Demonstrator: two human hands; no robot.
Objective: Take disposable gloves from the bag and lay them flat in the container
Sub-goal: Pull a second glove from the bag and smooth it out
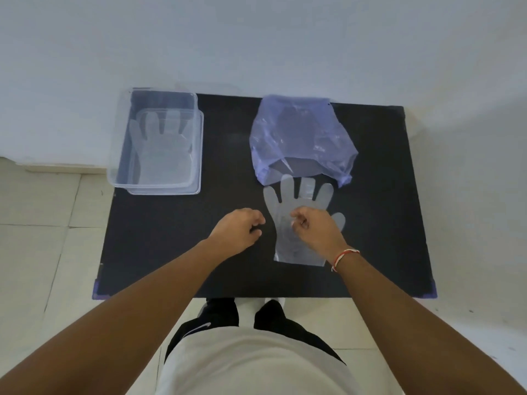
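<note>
The thin clear plastic glove [299,206] is laid lengthwise near the black mat's [171,252] front edge, apparently pinched by the right hand [316,226]; the left hand [236,229], curled and empty, is just beside it.

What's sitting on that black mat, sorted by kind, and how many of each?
Clear gloves lying out of the bag: 2, one in the container, one on the mat
Clear container: 1
Purple bag: 1
Total: 4
Any gloves inside the bag are too blurred to count.
</note>
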